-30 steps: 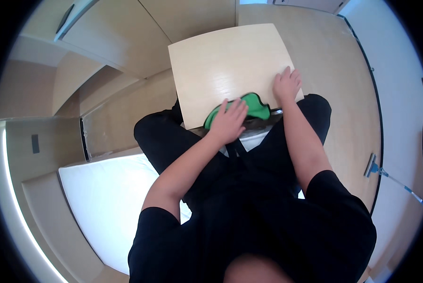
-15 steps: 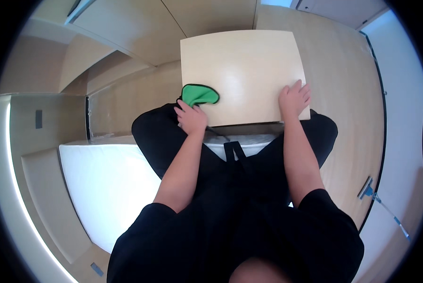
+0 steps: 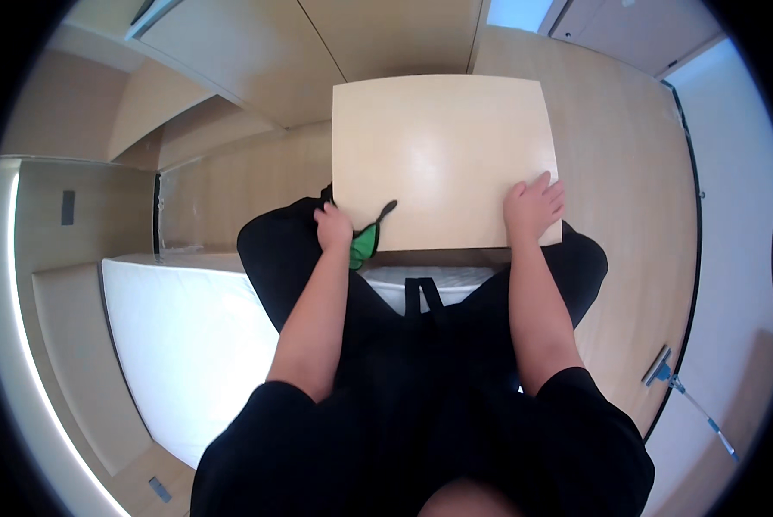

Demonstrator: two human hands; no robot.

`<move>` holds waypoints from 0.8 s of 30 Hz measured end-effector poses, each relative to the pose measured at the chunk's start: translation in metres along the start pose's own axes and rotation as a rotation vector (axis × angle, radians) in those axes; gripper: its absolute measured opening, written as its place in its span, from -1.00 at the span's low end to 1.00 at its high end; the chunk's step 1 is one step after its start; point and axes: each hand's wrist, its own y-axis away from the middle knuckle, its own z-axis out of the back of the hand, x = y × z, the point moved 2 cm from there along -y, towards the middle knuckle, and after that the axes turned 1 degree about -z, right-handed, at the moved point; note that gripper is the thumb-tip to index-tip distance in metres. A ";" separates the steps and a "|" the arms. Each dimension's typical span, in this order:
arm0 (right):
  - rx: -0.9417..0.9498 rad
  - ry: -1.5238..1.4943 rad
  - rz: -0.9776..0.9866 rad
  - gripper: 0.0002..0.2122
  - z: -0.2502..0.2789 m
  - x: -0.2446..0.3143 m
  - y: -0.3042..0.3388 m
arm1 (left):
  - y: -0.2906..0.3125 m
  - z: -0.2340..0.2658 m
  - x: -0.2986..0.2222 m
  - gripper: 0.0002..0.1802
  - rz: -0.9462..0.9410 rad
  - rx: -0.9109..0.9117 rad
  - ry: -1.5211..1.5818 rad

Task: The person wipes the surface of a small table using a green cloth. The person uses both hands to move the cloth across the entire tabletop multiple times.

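Note:
A pale wood-coloured piece of furniture with a flat top, perhaps a small cabinet, stands before me between my knees. My left hand is at its near left corner, fingers curled over the edge. From beneath that hand trails a green cloth with black edging. One end of the cloth lies on the top and the rest hangs over the near edge; the part in my grip is hidden. On the near right of the top rests my right hand, its fingers spread and holding nothing.
A white-covered mattress lies to my left. Tall wood-coloured cabinet doors stand beyond the furniture. A squeegee mop with a blue and white handle is at the right, by the edge of the wooden floor.
The cloth has gone from spread on the top to bunched and hanging at the near left edge. My left hand has shifted left. The furniture appears lower in view; my right hand stays on it.

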 end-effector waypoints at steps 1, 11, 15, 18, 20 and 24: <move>0.008 -0.008 -0.004 -0.38 0.001 -0.003 -0.002 | 0.006 -0.001 0.005 -0.27 -0.010 -0.024 0.034; 0.007 -0.004 0.036 -0.38 -0.004 -0.002 0.003 | 0.123 0.003 -0.003 -0.07 -0.314 0.123 -0.366; 0.058 -0.017 0.010 -0.38 0.001 0.000 0.004 | 0.157 0.009 -0.003 -0.05 -0.659 0.248 -0.521; 0.037 -0.018 0.023 -0.38 0.001 0.002 0.005 | 0.135 -0.008 -0.002 -0.07 -0.905 0.127 -0.551; 0.034 -0.012 0.024 -0.38 0.001 0.003 0.004 | 0.115 -0.019 -0.020 -0.06 -0.990 0.071 -0.557; 0.022 -0.014 0.030 -0.38 0.000 0.005 0.004 | 0.086 -0.032 -0.087 -0.10 -1.074 0.075 -0.535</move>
